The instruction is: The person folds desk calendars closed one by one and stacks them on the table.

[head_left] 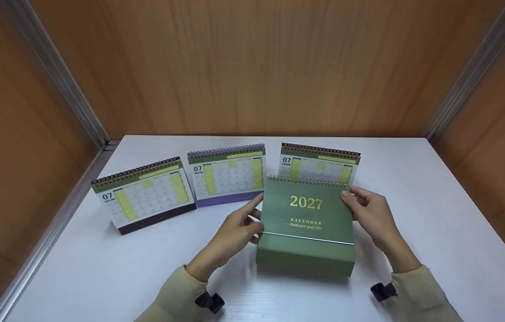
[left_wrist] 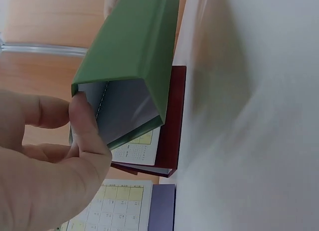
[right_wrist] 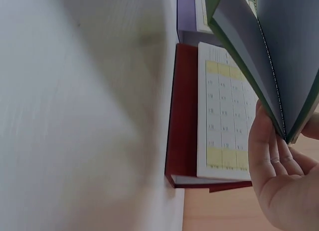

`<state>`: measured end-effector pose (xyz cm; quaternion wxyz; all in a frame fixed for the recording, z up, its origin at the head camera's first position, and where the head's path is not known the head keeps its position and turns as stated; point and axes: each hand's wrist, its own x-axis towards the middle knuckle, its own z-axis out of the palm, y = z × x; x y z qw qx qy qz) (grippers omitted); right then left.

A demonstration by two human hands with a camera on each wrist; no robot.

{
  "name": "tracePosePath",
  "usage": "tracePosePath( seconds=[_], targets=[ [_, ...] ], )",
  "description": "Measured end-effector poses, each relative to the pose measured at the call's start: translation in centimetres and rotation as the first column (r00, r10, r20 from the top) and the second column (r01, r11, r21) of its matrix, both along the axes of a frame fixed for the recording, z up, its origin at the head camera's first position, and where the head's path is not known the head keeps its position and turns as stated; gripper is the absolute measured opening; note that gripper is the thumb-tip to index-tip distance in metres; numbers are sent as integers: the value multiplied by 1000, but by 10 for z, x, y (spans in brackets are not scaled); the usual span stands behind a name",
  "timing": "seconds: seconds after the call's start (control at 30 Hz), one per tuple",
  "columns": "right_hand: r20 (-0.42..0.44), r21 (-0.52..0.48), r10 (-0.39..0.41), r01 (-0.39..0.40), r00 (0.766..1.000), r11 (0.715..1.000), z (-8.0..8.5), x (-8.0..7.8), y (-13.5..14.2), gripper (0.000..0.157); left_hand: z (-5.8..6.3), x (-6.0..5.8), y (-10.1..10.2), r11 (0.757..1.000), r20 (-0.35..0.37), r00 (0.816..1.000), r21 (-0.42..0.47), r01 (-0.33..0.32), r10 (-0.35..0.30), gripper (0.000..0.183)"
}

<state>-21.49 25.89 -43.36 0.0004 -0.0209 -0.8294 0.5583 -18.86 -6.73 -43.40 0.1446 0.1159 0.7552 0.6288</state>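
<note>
A green desk calendar with gold "2027" lettering is held above the white table, its spiral binding at the top. My left hand grips its left edge. In the left wrist view, the left thumb reaches the rim of the hollow folded stand, with the other fingers along the outer side. At the upper right edge my right hand pinches it, thumb on the front cover. Right behind stands a dark red desk calendar, open at 07 and partly hidden by the green one in the head view.
A purple-based calendar and a dark-brown-based calendar stand to the left on the white table, both showing 07. Wooden panels with metal corner rails enclose the back and sides.
</note>
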Motion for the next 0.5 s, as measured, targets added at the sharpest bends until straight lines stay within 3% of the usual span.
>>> tracePosePath(
  seconds=[0.5],
  targets=[
    [72,-70,32,-27,997,997,-6,-12,-31,53,-2,-5,-27,999,46,999,-53,-12,14,78]
  ],
)
